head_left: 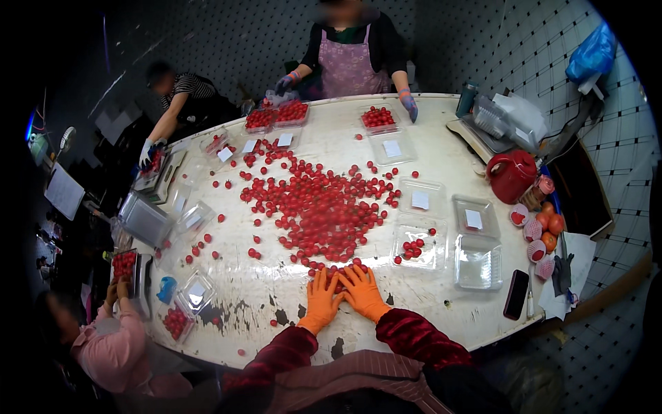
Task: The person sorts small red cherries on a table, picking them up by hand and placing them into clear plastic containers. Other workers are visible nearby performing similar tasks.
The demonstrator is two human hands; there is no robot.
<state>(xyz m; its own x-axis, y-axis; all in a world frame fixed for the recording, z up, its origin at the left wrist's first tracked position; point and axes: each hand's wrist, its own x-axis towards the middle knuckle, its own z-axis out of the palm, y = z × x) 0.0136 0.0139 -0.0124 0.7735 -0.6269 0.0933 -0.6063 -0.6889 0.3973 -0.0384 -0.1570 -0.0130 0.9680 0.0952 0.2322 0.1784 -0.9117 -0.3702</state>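
Note:
Both my hands wear orange gloves and lie side by side on the white table point(276, 290), at the near edge of a big heap of red cherry tomatoes point(321, 210). My left hand point(322, 298) is flat, fingers together, touching the nearest tomatoes. My right hand point(360, 290) is spread beside it, fingers apart over a few tomatoes. Whether either hand holds any I cannot see. To my right a clear plastic punnet point(419, 246) holds a few tomatoes, with an empty one point(477, 262) next to it.
Three other people work around the table, one opposite in a purple apron point(348, 65), two at the left. Filled punnets point(276, 116) stand at the far side, empty ones at the right. A red jug point(512, 174), oranges point(548, 231), a black phone point(516, 294) and scales point(483, 134) sit right.

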